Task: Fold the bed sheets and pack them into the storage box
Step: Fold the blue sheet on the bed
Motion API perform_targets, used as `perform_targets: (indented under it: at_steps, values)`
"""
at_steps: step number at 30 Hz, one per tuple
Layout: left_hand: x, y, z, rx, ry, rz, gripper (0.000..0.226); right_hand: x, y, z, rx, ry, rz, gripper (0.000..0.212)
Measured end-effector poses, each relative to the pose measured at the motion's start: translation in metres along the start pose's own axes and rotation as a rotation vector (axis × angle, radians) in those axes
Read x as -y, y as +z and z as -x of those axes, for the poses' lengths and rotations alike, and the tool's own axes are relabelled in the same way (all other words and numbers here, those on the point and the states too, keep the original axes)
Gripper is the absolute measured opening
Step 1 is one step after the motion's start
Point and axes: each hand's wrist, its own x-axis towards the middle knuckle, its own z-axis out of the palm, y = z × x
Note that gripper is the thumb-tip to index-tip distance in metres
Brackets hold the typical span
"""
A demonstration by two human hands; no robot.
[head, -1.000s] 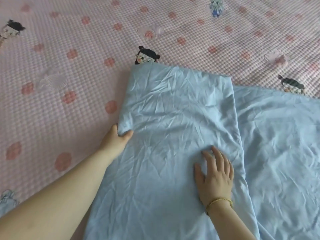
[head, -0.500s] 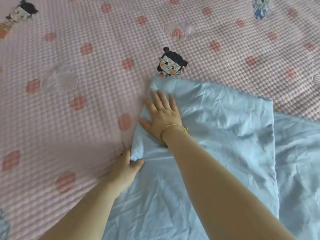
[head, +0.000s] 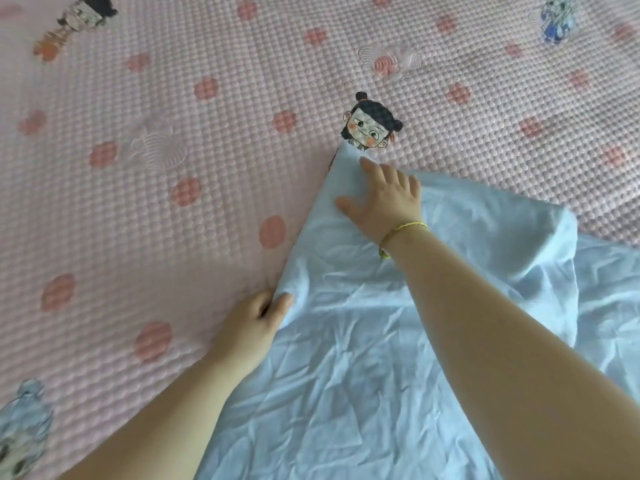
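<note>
A light blue bed sheet (head: 363,375), wrinkled and folded over on itself, lies across the lower right of the bed. My left hand (head: 252,323) pinches the sheet's left folded edge between thumb and fingers. My right hand (head: 384,199) lies flat with straight fingers on the sheet's far left corner, pressing it onto the bed. That arm reaches across the folded layer. A yellow bracelet sits on the right wrist. The folded layer's right edge (head: 568,271) bulges up loosely. No storage box is in view.
The sheet lies on a pink quilted bedspread (head: 173,168) with red dots and printed cartoon figures; one cartoon head (head: 372,121) sits just beyond the sheet's far corner. The bedspread fills the left and top of the view.
My right hand went from the sheet's near middle to its far left corner and slid further toward the corner tip. My left hand kept its pinch on the left edge. The view shifted forward.
</note>
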Motion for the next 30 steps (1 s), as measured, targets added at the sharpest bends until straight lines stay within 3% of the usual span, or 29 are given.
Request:
perform_targets:
  at_steps: [2,7,11,13,15,17,22,25,30]
  values:
    - [-0.001,-0.002,0.01,-0.097,0.022,-0.028,0.04,0.014,0.008,-0.008,0.017,0.003,0.09,0.063]
    - [-0.001,-0.007,0.03,-0.272,0.082,-0.01,0.054,0.022,0.006,-0.024,0.082,0.118,0.162,0.031]
    - [0.023,-0.021,0.046,-0.131,0.032,-0.017,0.056,0.035,0.009,-0.014,0.082,0.132,0.149,0.042]
    - [0.044,-0.03,0.063,-0.103,0.001,0.004,0.039,0.044,0.014,0.001,0.068,0.051,0.156,0.051]
    - [0.056,-0.032,0.078,-0.089,-0.022,-0.027,0.044,0.05,0.021,0.017,0.13,-0.07,0.18,0.052]
    - [0.057,-0.028,0.088,-0.104,-0.021,-0.01,0.041,0.051,0.024,0.028,0.2,-0.14,0.189,0.045]
    - [0.049,-0.025,0.091,-0.199,0.027,0.161,0.035,0.052,0.021,0.027,0.238,-0.111,0.141,0.042]
    - [0.05,-0.03,0.088,-0.159,0.092,0.112,0.026,0.051,0.021,0.029,0.245,-0.103,0.121,0.043]
    - [0.057,-0.037,0.09,-0.183,0.203,-0.053,0.035,0.051,0.023,0.026,0.254,-0.11,0.098,0.043]
